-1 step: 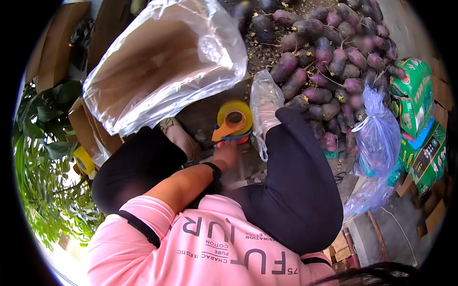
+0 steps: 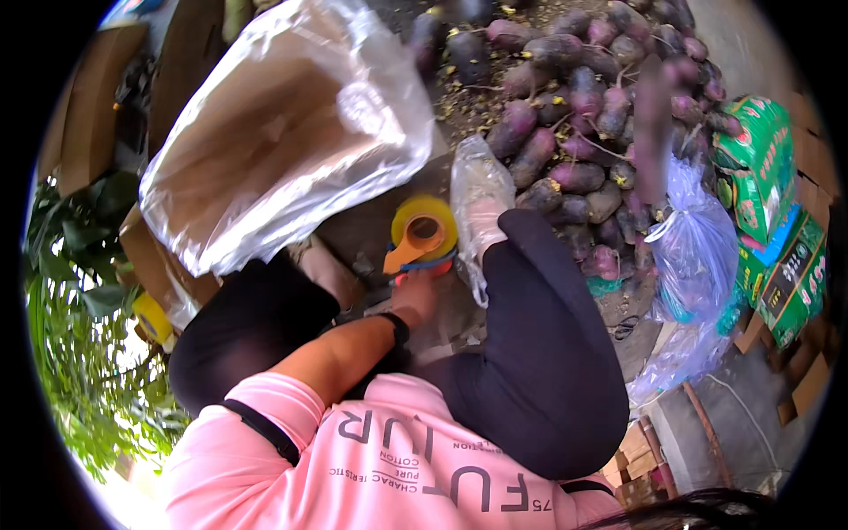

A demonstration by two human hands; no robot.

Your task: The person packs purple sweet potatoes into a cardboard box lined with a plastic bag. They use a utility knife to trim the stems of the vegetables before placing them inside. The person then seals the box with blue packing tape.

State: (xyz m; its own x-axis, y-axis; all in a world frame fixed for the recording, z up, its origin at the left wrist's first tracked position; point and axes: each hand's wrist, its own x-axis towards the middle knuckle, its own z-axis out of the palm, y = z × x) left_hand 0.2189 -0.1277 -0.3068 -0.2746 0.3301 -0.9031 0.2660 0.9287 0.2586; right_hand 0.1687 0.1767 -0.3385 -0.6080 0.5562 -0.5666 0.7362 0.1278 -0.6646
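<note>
My left hand (image 2: pixel 417 299) is closed around the red-and-blue handle end of a tape dispenser (image 2: pixel 422 231). The dispenser has an orange body and a roll of yellow tape, and it rests low between my legs. Beyond it stands a cardboard box (image 2: pixel 265 132) lined with a clear plastic bag (image 2: pixel 375 110), its mouth spread wide. Near the dispenser's right side, my right foot is wrapped in a clear plastic bag (image 2: pixel 484 181). Only the sleeve of my right arm (image 2: pixel 587 505) shows at the lower edge; the right hand is out of view.
A heap of dark purple root vegetables (image 2: pixel 579 177) covers the ground ahead to the right. Beside it are a tied bluish plastic bag (image 2: pixel 696 247), green printed sacks (image 2: pixel 760 168) and scissors (image 2: pixel 625 327). Another yellow tape roll (image 2: pixel 152 318) lies left, near leafy plants (image 2: pixel 79 353).
The view has shifted slightly, so the box, dispenser and heap appear a little farther left. My left hand keeps its hold on the tape dispenser.
</note>
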